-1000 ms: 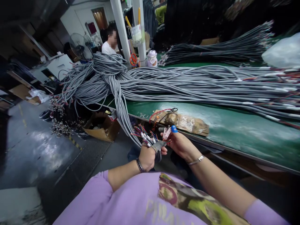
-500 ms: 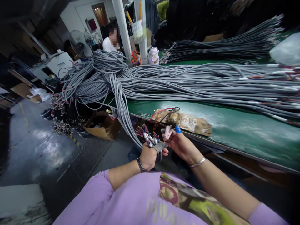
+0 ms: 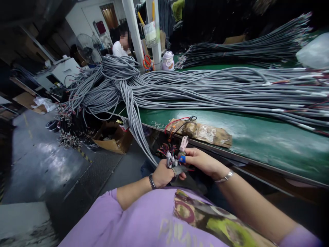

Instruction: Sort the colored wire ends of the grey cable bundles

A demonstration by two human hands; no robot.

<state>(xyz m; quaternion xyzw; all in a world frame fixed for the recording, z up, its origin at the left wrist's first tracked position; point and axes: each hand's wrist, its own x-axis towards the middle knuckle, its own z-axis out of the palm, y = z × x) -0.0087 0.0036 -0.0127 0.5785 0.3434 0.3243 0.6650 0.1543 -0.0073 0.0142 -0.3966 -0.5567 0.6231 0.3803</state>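
Both my hands have come down a bit and closer together since a moment ago, and my blue-capped fingertip now sits right by the wire ends instead of up above them. My left hand [image 3: 161, 174] is curled in a fist around the end of a gray cable bunch [image 3: 138, 132]. The bunch hangs down from the tabletop [image 3: 246, 137] into my fist, and its little colored wire ends [image 3: 168, 151] stick up out of my fingers. My right hand [image 3: 203, 162] is bent in toward my left, with the fingers pinched on a small pale clip [image 3: 183, 143] that points up. The two hands are touching, low in front of my purple shirt and just below the tabletop edge.

I see one long green tabletop. It carries two big piles of gray cables: one big heap [image 3: 205, 87] spread across it and one neater pile [image 3: 244, 49] farther back. One flat brown board [image 3: 203, 132] lies near the edge, with thin red and black wires on it. One open cardboard box [image 3: 111, 137] sits on the dark shiny floor. Farther back I see one fan [image 3: 87, 48], two white posts [image 3: 132, 31], and one other person [image 3: 119, 44] in a white top.
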